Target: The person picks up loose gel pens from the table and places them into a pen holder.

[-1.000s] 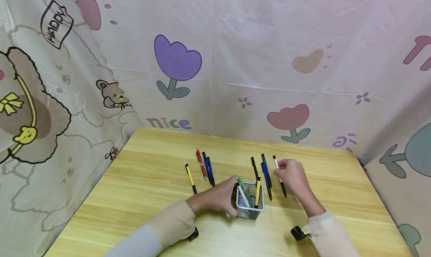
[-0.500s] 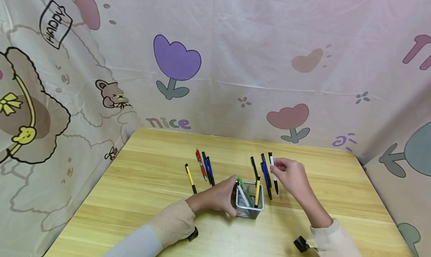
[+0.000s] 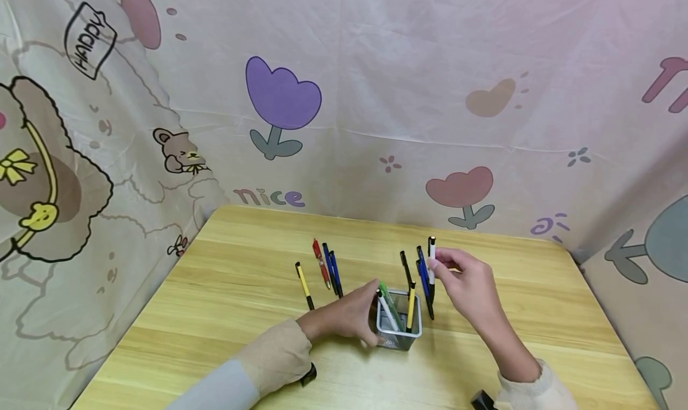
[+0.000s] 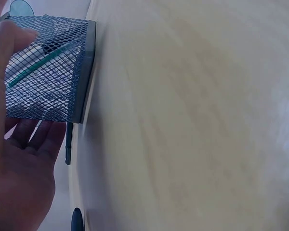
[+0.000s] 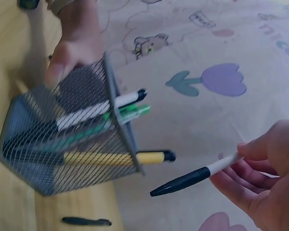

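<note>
My left hand (image 3: pixel 346 316) grips the left side of a silver mesh pen holder (image 3: pixel 400 341), thumb on one wall and fingers on another in the left wrist view. Inside the holder lean a white pen (image 3: pixel 387 308), a green pen (image 3: pixel 396 312) and a yellow pen (image 3: pixel 411 308). To the holder's right, my right hand (image 3: pixel 473 287) pinches a white-and-black pen (image 5: pixel 188 180) between thumb and fingers. Its black tip points toward the holder in the right wrist view. From the head, this pen stands nearly upright and overlaps the blue pens (image 3: pixel 423 279) on the table.
Behind the holder lies a black pen (image 3: pixel 405 264). Left of it on the wooden table (image 3: pixel 252 243) are a red pen (image 3: pixel 321 262), two more blue pens (image 3: pixel 334 273) and a yellow-and-black pen (image 3: pixel 304 283). A printed curtain (image 3: pixel 371 99) hangs along the table's back edge.
My right hand has lifted the white-and-black pen from the table, moved it left toward the holder and tilted it more upright. The left hand and holder stay in place.
</note>
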`<state>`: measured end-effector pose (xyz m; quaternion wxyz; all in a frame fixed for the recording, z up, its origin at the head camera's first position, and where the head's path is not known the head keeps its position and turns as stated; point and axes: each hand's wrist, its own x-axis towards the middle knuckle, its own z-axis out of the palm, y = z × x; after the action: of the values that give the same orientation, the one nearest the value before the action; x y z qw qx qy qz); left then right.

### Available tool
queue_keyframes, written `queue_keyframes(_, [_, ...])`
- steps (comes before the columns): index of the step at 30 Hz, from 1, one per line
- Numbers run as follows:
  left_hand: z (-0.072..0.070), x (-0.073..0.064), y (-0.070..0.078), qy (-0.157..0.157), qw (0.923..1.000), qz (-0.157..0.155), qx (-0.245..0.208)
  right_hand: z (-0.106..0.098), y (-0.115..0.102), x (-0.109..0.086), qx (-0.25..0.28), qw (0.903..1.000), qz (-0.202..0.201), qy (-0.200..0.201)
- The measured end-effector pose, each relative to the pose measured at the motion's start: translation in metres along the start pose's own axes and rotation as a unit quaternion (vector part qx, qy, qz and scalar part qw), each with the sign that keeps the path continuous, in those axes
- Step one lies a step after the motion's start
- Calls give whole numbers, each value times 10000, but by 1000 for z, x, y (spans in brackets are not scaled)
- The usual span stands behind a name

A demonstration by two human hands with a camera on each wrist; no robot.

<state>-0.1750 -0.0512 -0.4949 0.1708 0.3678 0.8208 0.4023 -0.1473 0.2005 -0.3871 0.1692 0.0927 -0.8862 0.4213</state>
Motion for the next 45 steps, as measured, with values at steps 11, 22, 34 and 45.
queue_keyframes(11, [-1, 0, 2, 64, 9997, -70, 207, 0, -18, -15, 923, 9945, 318, -385])
queue_keyframes(22, [-2, 0, 3, 63, 9998, -83, 174, 15, -9, -29, 865, 9952, 184, -425])
queue_keyframes(34, [-2, 0, 4, 49, 9999, -61, 144, 18, 0, -39, 530, 9965, 390, -515])
queue_keyframes(45, [-1, 0, 5, 74, 9998, -114, 121, 24, 10, -41, 79, 9970, 351, -683])
